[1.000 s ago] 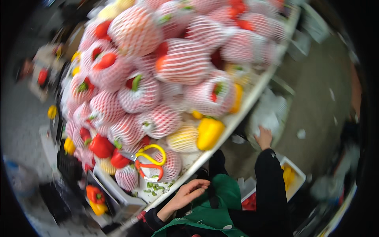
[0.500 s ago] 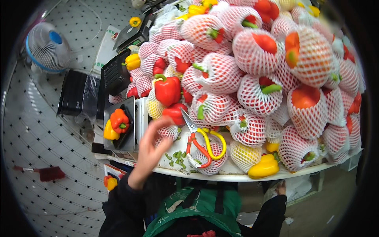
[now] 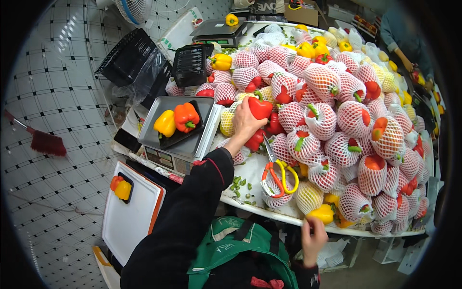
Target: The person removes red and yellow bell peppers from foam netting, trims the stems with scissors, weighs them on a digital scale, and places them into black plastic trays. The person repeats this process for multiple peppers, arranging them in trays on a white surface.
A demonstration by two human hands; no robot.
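My left hand (image 3: 244, 120) is closed on a red bell pepper (image 3: 260, 107) with a green stem, at the near-left side of a large heap of peppers in foam nets (image 3: 321, 120). Below it are more red peppers, one of them the bare red pepper (image 3: 255, 140). Scissors (image 3: 278, 169) with one orange and one yellow handle lie on the heap's near edge, blades pointing away. My right hand (image 3: 314, 238) is loosely curled with fingers apart, seemingly holding nothing, just below a yellow bell pepper (image 3: 321, 214) at the table's front edge; whether they touch is unclear.
On a scale (image 3: 202, 137) at left, a black tray (image 3: 179, 139) holds a yellow and an orange pepper. Black trays (image 3: 192, 65) are stacked behind. Green stem bits (image 3: 237, 185) litter the table. A white board (image 3: 129, 224) stands lower left. Another person (image 3: 404, 36) works at far right.
My left hand has reached forward and taken hold of the red pepper. My right hand has come up from below toward the table edge. The view has shifted, showing more on the left.
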